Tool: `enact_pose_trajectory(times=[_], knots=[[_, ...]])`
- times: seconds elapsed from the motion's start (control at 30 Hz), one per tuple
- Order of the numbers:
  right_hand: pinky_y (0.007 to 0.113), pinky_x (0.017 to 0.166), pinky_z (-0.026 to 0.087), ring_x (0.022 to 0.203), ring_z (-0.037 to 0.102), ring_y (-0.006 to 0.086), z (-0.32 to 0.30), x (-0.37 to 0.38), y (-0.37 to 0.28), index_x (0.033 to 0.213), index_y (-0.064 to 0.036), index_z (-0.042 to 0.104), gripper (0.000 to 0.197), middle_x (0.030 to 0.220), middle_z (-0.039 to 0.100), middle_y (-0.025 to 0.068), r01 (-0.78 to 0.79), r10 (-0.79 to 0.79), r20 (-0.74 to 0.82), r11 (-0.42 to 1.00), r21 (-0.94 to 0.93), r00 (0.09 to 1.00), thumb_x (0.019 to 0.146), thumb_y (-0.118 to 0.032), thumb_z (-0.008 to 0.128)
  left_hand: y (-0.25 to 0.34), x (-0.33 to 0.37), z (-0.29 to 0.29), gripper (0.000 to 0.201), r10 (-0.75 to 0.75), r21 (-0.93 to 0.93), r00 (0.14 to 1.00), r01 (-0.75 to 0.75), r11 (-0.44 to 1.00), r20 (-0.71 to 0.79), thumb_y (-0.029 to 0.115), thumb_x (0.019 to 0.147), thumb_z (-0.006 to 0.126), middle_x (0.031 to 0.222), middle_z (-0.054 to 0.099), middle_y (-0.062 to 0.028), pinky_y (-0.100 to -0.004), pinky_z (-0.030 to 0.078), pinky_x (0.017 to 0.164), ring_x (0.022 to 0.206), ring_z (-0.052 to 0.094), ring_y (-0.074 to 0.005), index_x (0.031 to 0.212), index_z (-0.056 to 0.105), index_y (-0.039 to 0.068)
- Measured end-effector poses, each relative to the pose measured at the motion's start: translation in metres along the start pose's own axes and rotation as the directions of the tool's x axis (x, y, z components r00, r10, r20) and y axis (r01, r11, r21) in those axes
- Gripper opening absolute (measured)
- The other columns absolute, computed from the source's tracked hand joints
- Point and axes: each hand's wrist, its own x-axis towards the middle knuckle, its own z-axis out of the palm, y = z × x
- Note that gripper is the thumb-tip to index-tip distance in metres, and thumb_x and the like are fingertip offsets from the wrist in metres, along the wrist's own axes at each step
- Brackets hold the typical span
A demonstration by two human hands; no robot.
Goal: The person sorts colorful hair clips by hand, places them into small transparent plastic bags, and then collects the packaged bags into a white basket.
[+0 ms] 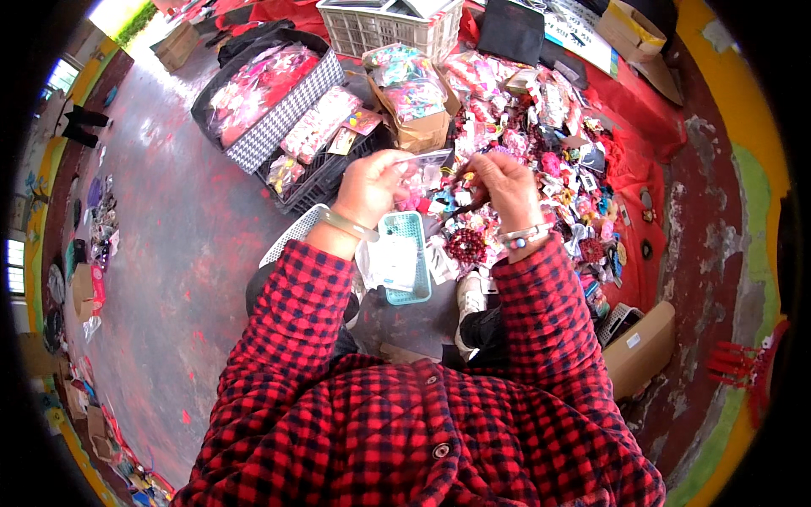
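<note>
My left hand (370, 190) pinches the edge of a small clear plastic bag (428, 160), held up in front of me. Something pink shows through or behind the bag; I cannot tell which. To its right, my right hand (505, 186) is closed with thumb and fingertips together, and a small dark thing seems to hang below them, too unclear to name. Beneath both hands spreads a heap of small colourful hair accessories (541, 160), many in clear packets. Below the left hand sits a turquoise plastic basket (420, 292) with white plastic bags (390, 260) in it.
A houndstooth-patterned bin (258, 150) of pink packets stands at the upper left, beside a black crate (308, 196). Past the hands are an open cardboard box (422, 133) of packets and a beige crate (384, 32). A cardboard piece (640, 351) leans at the right.
</note>
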Motion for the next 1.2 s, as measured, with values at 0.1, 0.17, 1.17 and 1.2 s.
enact_pose_trajectory(times=[0.1, 0.17, 1.17, 1.2], knots=[[0.029, 0.062, 0.047, 0.066, 0.059, 0.0147, -0.011, -0.001, -0.008, 0.088, -0.002, 0.063, 0.024, 0.074, 0.063, 0.0093, 0.249, -0.251, 0.045, 0.894, -0.372, 0.967, 0.079, -0.024, 0.058, -0.002, 0.003, -0.017, 0.017, -0.002, 0.012, 0.991, 0.0, 1.0, 0.136, 0.011, 0.088, 0.05, 0.085, 0.063, -0.0071, -0.0237, 0.049, 0.066, 0.077, 0.06, -0.0114, 0.099, 0.059, 0.001], [0.031, 0.066, 0.047, 0.072, 0.06, 0.0206, -0.008, -0.004, -0.012, 0.09, -0.0033, 0.063, 0.027, 0.082, 0.063, 0.0112, 0.385, -0.347, 0.174, 0.766, -0.514, 0.922, 0.077, -0.027, 0.06, 0.003, -0.001, -0.019, 0.016, -0.095, 0.058, 0.972, 0.084, 0.995, 0.214, 0.012, 0.088, 0.051, 0.082, 0.063, -0.0066, -0.0236, 0.048, 0.065, 0.074, 0.06, -0.0108, 0.096, 0.059, 0.001], [0.02, 0.056, 0.041, 0.061, 0.051, 0.0069, 0.018, -0.012, 0.009, 0.083, -0.0043, 0.06, 0.006, 0.07, 0.056, -0.0018, -0.125, 0.011, 0.442, 0.965, 0.231, 0.897, 0.08, -0.009, 0.061, 0.001, -0.009, 0.004, 0.01, 0.441, 0.464, 0.886, -0.454, 0.761, 0.143, 0.009, 0.078, 0.062, 0.073, 0.055, -0.0055, -0.0261, 0.042, 0.056, 0.063, 0.053, -0.0135, 0.078, 0.055, 0.002], [0.02, 0.057, 0.041, 0.061, 0.051, 0.0068, 0.018, -0.012, 0.009, 0.084, -0.0042, 0.06, 0.006, 0.071, 0.056, -0.0019, -0.097, -0.007, 0.439, 0.972, 0.214, 0.898, 0.081, -0.009, 0.061, 0.001, -0.009, 0.008, 0.008, 0.458, 0.391, 0.88, -0.468, 0.793, 0.124, 0.008, 0.08, 0.057, 0.07, 0.056, -0.013, -0.0326, 0.044, 0.056, 0.062, 0.056, -0.0271, 0.083, 0.055, 0.001]])
